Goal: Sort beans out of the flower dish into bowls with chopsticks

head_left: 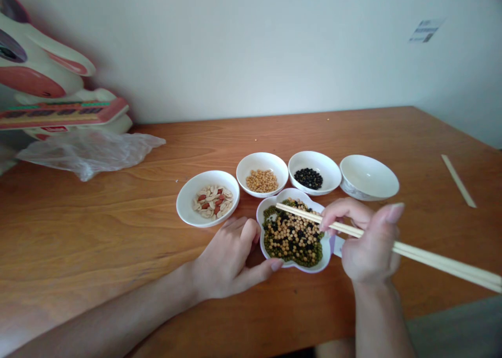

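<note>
Chopsticks [419, 255] look pale and slender above a scalloped dish [311, 269].

Our L hand [231, 258] is palm-down, fingers curled under, thumb stretched out to the R; L forearm [117, 316] slants in from the lower L. Our R hand [364, 238] is raised, fingers bent in a pinch grip, index reaching L, thumb pointing up; R wrist [374, 290] is below it, R forearm near upright. Hands apart, both bare.
</note>
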The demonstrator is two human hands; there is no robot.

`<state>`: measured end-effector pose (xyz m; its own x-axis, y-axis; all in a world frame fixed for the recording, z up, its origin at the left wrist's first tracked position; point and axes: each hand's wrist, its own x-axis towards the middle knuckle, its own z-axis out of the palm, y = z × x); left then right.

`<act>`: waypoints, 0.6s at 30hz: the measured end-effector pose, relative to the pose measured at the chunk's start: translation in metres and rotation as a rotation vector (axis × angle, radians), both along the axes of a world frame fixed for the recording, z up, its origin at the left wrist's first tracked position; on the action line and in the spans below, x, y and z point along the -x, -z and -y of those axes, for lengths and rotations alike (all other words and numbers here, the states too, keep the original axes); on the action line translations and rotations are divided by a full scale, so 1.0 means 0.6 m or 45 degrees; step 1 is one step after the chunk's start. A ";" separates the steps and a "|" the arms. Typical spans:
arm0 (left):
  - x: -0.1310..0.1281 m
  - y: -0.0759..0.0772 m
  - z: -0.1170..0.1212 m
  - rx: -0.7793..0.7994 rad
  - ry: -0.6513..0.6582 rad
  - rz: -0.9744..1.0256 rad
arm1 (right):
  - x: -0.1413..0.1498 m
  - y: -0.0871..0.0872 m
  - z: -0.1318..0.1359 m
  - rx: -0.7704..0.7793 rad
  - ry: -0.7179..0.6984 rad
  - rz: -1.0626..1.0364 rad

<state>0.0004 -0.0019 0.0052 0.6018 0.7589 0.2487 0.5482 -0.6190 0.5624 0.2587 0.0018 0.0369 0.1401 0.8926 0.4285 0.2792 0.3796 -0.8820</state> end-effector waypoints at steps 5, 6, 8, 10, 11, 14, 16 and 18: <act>0.001 -0.001 0.000 0.020 -0.002 -0.005 | -0.006 0.001 -0.007 -0.076 0.123 -0.060; 0.001 -0.002 0.000 0.019 -0.003 -0.005 | -0.009 0.001 -0.007 -0.059 0.126 -0.056; 0.001 -0.003 0.000 0.017 -0.005 -0.006 | -0.016 0.001 -0.004 -0.015 0.116 -0.034; 0.000 -0.003 0.000 0.020 -0.007 -0.004 | -0.028 0.002 0.000 0.048 0.096 0.011; 0.000 -0.004 0.000 0.024 -0.011 -0.006 | -0.035 0.004 0.003 0.083 0.082 0.034; -0.001 -0.003 0.000 0.032 -0.023 -0.010 | -0.055 0.012 0.008 0.177 0.047 0.094; -0.001 -0.002 0.000 0.034 -0.025 -0.014 | -0.061 0.017 0.008 0.204 0.031 0.135; 0.000 -0.001 0.000 0.029 -0.025 -0.017 | -0.059 0.018 0.008 0.209 0.036 0.166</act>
<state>0.0004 -0.0022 0.0061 0.5900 0.7760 0.2232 0.5674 -0.5951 0.5691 0.2944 -0.0029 0.0261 0.1191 0.9483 0.2941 0.4037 0.2244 -0.8870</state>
